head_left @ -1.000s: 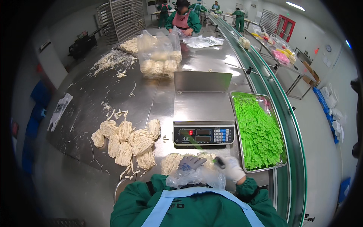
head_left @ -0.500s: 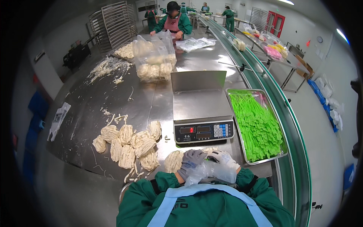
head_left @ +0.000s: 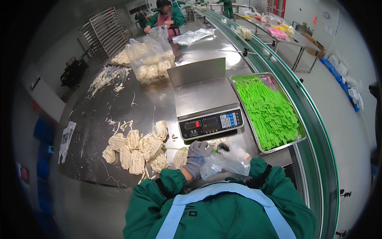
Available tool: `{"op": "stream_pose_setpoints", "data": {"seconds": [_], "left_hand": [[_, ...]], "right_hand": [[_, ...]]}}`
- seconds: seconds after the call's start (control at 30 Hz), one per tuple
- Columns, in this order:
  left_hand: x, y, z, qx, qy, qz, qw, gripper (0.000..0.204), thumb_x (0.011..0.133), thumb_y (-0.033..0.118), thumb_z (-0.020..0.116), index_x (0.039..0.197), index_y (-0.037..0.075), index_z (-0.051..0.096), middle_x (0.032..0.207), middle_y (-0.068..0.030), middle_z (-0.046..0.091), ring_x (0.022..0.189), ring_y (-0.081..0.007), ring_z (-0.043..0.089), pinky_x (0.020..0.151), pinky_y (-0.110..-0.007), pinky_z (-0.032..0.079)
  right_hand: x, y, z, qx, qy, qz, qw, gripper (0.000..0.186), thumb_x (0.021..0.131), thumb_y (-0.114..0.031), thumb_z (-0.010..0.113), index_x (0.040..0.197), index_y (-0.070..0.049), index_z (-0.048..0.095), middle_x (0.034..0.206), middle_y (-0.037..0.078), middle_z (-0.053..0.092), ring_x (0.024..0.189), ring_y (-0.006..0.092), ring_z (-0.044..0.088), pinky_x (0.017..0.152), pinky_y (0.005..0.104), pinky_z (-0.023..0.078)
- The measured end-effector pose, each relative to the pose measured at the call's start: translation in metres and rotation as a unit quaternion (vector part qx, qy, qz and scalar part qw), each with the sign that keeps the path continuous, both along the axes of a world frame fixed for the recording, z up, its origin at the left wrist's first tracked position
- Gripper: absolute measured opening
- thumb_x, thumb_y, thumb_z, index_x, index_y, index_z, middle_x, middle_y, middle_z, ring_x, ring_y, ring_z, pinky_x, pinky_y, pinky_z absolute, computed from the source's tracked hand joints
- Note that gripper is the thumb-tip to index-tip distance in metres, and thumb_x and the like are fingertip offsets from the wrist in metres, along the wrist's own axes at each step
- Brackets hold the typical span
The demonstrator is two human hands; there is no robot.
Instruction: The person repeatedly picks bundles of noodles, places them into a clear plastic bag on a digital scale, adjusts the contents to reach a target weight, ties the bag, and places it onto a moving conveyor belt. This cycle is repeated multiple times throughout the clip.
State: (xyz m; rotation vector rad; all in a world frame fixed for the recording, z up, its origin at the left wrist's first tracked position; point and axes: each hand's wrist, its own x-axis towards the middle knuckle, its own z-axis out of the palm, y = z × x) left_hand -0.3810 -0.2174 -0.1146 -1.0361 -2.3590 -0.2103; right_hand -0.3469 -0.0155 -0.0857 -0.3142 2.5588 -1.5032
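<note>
At the near edge of the table (head_left: 137, 109), the person's left hand (head_left: 197, 156), in a grey glove, has its fingers closed on a green tie (head_left: 173, 148), whose thin tail sticks out leftward toward a pile of noodle bundles (head_left: 135, 150). The right hand (head_left: 235, 153), gloved in white, is just beside it; its fingers bend in at a clear plastic bag (head_left: 215, 166) bunched between the hands, though how firmly they grip cannot be told. One loose noodle bundle (head_left: 180, 158) lies just left of the left hand. Beyond the hands stands a scale (head_left: 205, 99), and along the table's right edge a metal tray (head_left: 268, 151) holds many green ties (head_left: 267, 111).
</note>
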Motion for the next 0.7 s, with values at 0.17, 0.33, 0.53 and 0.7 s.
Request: {"op": "stream_pose_setpoints", "data": {"seconds": [0.17, 0.33, 0.53, 0.7], "left_hand": [[0.002, -0.005, 0.004, 0.002, 0.034, -0.033, 0.999, 0.009, 0.067, 0.021, 0.062, 0.076, 0.023, 0.062, 0.082, 0.0023, 0.053, 0.08, -0.0211, 0.053, 0.066, -0.036, 0.044], [0.009, -0.01, 0.01, -0.053, -0.047, 0.014, 0.997, 0.005, 0.069, 0.022, 0.063, 0.074, 0.022, 0.065, 0.084, -0.0008, 0.056, 0.08, -0.0235, 0.056, 0.063, -0.037, 0.045], [0.003, -0.015, 0.0, -0.166, -0.26, 0.04, 0.95, 0.024, 0.079, 0.034, 0.062, 0.087, 0.012, 0.067, 0.094, -0.0139, 0.063, 0.085, -0.0316, 0.062, 0.068, -0.043, 0.049], [-0.025, -0.035, -0.011, -0.026, -0.448, 0.093, 0.889, 0.028, 0.088, 0.032, 0.052, 0.098, 0.009, 0.067, 0.094, -0.0192, 0.066, 0.087, -0.0346, 0.065, 0.076, -0.044, 0.051]], "right_hand": [[-0.017, 0.003, -0.023, -0.258, -0.379, -0.077, 0.885, 0.015, 0.089, -0.02, 0.064, 0.089, -0.004, 0.062, 0.072, 0.003, 0.059, 0.056, 0.0095, 0.054, 0.05, 0.0265, 0.044], [0.002, -0.001, -0.01, -0.067, -0.029, -0.047, 0.996, 0.024, 0.088, -0.023, 0.064, 0.105, -0.006, 0.063, 0.088, 0.01, 0.062, 0.082, 0.0236, 0.062, 0.072, 0.0328, 0.05], [0.01, -0.008, 0.007, 0.129, 0.188, 0.056, 0.972, 0.042, 0.075, -0.029, 0.069, 0.109, -0.006, 0.062, 0.103, 0.016, 0.06, 0.092, 0.0363, 0.061, 0.08, 0.0424, 0.05], [0.014, 0.006, 0.028, 0.206, 0.011, -0.001, 0.978, 0.03, 0.083, -0.028, 0.065, 0.102, -0.006, 0.063, 0.088, 0.018, 0.066, 0.082, 0.0336, 0.065, 0.073, 0.0439, 0.05]]}}
